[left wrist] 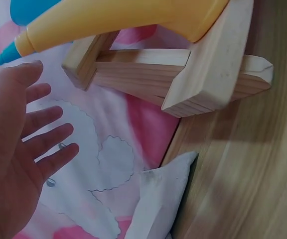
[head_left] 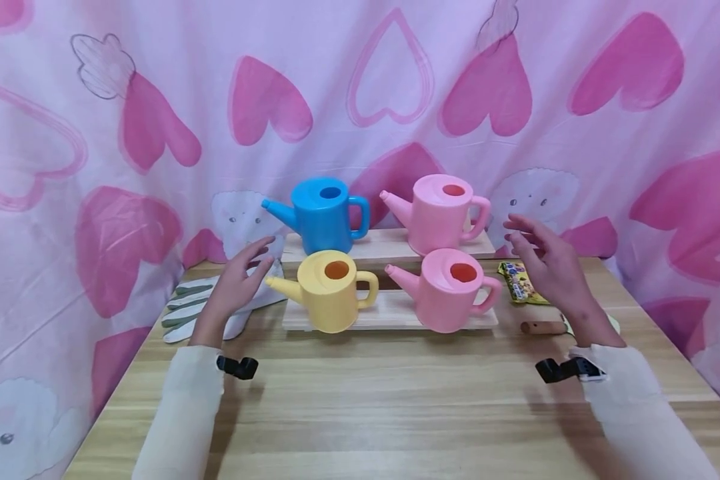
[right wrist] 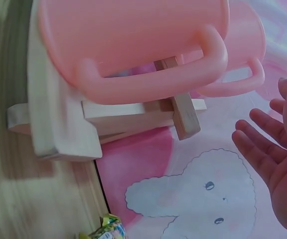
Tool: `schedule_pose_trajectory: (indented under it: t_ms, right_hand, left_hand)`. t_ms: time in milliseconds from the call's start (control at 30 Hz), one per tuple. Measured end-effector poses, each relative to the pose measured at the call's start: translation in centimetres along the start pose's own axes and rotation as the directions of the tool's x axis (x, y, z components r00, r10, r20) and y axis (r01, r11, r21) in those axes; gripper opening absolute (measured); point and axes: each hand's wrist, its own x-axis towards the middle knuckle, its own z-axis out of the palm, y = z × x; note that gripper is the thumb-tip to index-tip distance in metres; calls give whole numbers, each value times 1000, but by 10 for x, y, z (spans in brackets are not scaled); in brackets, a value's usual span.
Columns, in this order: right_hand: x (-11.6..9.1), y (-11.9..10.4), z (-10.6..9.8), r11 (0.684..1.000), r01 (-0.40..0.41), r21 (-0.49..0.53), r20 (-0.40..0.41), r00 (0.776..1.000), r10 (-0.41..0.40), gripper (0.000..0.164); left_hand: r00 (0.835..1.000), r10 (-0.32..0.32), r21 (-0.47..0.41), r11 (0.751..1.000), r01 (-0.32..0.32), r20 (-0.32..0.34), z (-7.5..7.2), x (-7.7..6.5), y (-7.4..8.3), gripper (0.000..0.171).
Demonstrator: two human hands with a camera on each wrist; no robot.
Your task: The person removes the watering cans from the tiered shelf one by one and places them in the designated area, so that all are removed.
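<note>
Wooden rack (head_left: 390, 310) at frame centre holds blue can (head_left: 324, 221) upper left, rear pink can (head_left: 437, 219) upper right, yellow can (head_left: 331, 303) lower left, front pink can (head_left: 445, 303) lower right. Left hand (head_left: 235, 283) and right hand (head_left: 549, 270) flank it, fingers loosely extended, nothing gripped. Reads as hands-off step; any lift would need fingers closing round a can.

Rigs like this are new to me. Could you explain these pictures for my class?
No machine here: you see a person's bare left hand and right hand, each with a black device at the wrist. The wide picture comes from a camera on the head, the others from the left and right wrists. On the wooden table stands a two-tier wooden rack. Its upper shelf bears a blue watering can and a pink one; its lower shelf, a yellow one and another pink one. White gloves lie left of it, a colourful packet and a wooden-handled tool right. Both hands are raised and hold nothing.
</note>
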Motion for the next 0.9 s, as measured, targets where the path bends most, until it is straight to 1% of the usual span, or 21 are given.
schedule_pose_trajectory:
  t_ms: [133,333,467,600,700,833,900]
  right_hand:
    - [12,-2,1,998,-46,32,22,999,46,47]
    - [29,-4,5,998,-56,41,32,998,55,46]
    - [35,-6,6,995,-74,60,54,996,71,46]
    - [40,-8,8,991,-96,89,84,993,89,47]
    - [44,-9,10,989,-112,100,97,990,103,48]
    - [48,-10,12,987,-116,112,105,989,105,49]
    - [49,-10,13,988,-103,117,103,991,91,49]
  left_hand:
    - [999,-39,-66,997,41,26,4,10,-2,54]
    - [997,-65,-162,984,72,51,13,21,-3,54]
    - [995,-65,-179,981,78,75,16,23,-4,54]
    - [994,-69,-198,977,84,82,20,23,-8,54]
    - [994,-83,-241,965,100,77,25,22,-11,53]
    - [994,-82,-336,937,99,67,32,22,-17,51]
    - [995,-77,-374,923,94,61,36,23,-20,50]
